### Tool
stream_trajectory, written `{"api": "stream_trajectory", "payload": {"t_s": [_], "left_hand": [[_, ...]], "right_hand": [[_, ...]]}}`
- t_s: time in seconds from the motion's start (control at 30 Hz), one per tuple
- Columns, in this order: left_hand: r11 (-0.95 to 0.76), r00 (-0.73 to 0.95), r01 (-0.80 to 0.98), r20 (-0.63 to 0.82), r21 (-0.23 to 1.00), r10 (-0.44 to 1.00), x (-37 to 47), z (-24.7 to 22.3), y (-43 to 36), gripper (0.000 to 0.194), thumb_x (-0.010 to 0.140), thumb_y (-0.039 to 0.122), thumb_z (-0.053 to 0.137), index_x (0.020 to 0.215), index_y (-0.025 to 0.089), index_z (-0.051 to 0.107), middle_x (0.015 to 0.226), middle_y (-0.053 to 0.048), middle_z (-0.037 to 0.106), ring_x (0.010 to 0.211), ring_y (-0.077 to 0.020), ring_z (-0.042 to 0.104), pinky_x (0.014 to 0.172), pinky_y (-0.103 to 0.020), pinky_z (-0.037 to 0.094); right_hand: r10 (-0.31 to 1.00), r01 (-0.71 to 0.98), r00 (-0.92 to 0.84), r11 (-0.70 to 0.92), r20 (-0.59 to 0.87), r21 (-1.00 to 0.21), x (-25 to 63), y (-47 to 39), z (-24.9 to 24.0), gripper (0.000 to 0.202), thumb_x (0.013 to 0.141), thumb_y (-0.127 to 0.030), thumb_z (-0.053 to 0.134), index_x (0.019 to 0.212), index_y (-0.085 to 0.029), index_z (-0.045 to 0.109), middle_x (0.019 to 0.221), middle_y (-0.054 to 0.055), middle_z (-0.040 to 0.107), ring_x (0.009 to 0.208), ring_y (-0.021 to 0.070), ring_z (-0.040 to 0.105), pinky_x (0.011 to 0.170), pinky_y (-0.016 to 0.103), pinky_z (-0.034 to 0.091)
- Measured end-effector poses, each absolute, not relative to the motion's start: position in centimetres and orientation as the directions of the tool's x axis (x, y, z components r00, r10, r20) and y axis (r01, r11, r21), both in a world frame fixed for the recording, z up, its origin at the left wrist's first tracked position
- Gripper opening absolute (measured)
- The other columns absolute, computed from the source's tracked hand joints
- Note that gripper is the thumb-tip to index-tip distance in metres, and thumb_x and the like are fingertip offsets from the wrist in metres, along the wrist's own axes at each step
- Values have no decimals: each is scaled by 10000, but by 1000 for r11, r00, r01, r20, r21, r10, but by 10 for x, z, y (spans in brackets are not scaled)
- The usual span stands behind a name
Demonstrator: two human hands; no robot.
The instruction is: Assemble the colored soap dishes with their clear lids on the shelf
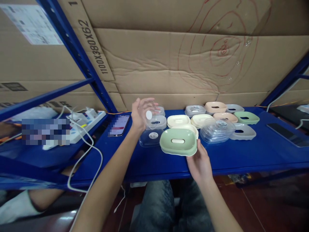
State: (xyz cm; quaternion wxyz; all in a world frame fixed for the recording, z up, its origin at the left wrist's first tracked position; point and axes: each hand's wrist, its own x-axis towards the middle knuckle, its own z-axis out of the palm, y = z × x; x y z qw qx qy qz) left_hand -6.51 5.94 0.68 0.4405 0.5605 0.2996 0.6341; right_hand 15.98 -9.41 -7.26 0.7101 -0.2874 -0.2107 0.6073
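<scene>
My right hand (200, 162) is closed on the right end of a pale green soap dish (167, 141), tilted towards me above the front of the shelf. The dish has a slot in its middle. My left hand (140, 112) has its fingers curled round a clear plastic lid (149, 115) with a round white sticker. Below that lid lies another clear lid (146, 138), also stickered. Behind the green dish are cream soap dishes (178, 121), partly covered by it. A stack of clear lids (216, 132) stands to the right.
Peach (215, 106), green (252, 118) and grey dishes (242, 133) sit at the right. A lit phone (119, 125) and a power strip (79, 132) with white cables lie left. A dark phone (287, 133) lies far right. Cardboard (149, 64) backs the blue shelf (142, 162). Another person's arm (45, 198) shows lower left.
</scene>
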Motion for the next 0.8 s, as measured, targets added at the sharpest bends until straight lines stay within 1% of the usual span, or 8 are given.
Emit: {"api": "stream_trajectory", "payload": {"t_s": [0.13, 0.2, 0.3, 0.43, 0.5, 0.53, 0.63, 0.8], "left_hand": [[-424, 46, -53, 426, 904, 903, -42, 27, 105, 590, 960, 766, 456, 1066, 236, 694, 1032, -128, 799, 890, -307, 791, 738, -459, 651], [-442, 45, 139, 440, 886, 897, -21, 40, 127, 492, 985, 678, 514, 1043, 223, 690, 998, -122, 789, 861, -288, 773, 756, -438, 629], [-516, 158, 511, 515, 687, 843, 15, 52, 149, 436, 1035, 581, 533, 1035, 185, 714, 1016, -136, 786, 984, -293, 754, 953, -456, 584], [-463, 310, 820, 418, 336, 854, 49, 41, 157, 540, 1045, 600, 545, 1257, 133, 714, 1311, -217, 740, 1237, -365, 688, 1073, -481, 512], [-448, 368, 876, 353, 179, 860, 58, 28, 158, 627, 1048, 628, 526, 1369, 112, 681, 1456, -250, 664, 1350, -401, 624, 1125, -508, 474], [-446, 381, 884, 332, 143, 863, 61, 22, 158, 662, 1047, 643, 518, 1405, 106, 666, 1494, -257, 636, 1382, -413, 597, 1142, -522, 457], [-433, 384, 894, 308, 110, 871, 65, 3, 162, 727, 1051, 682, 479, 1453, 98, 635, 1516, -267, 615, 1398, -427, 562, 1163, -556, 422], [-422, 385, 905, 314, 55, 868, 71, -14, 167, 755, 1062, 708, 413, 1446, 95, 629, 1491, -273, 618, 1381, -438, 538, 1164, -577, 382]], "right_hand": [[979, -743, 189, 92, -77, -663, 160, -95, -74, 416, 896, -517, 885, 1223, -266, 829, 1315, 42, 809, 1356, 279, 695, 1180, 456, 569], [978, -743, 192, 88, -86, -663, 161, -95, -75, 402, 890, -518, 888, 1198, -264, 836, 1289, 44, 816, 1327, 285, 710, 1161, 464, 579], [969, -739, 221, 94, -109, -668, 160, -96, -75, 373, 879, -529, 891, 1128, -254, 846, 1243, 49, 827, 1303, 292, 718, 1125, 457, 595], [959, -757, 247, 104, -136, -645, 159, -96, -74, 409, 867, -526, 899, 1155, -241, 843, 1247, 62, 826, 1279, 292, 724, 1102, 442, 599], [962, -765, 237, 97, -138, -637, 159, -96, -74, 430, 866, -526, 900, 1182, -239, 839, 1266, 66, 821, 1276, 294, 724, 1102, 448, 598], [963, -767, 232, 92, -140, -635, 159, -96, -74, 436, 864, -525, 903, 1187, -240, 839, 1274, 66, 819, 1272, 294, 725, 1097, 450, 601], [959, -765, 236, 84, -157, -638, 159, -96, -74, 441, 841, -523, 923, 1177, -248, 841, 1268, 58, 821, 1237, 283, 738, 1064, 432, 615], [957, -761, 240, 82, -162, -643, 158, -96, -73, 421, 817, -529, 941, 1122, -254, 847, 1199, 49, 835, 1188, 272, 754, 1034, 414, 623]]}}
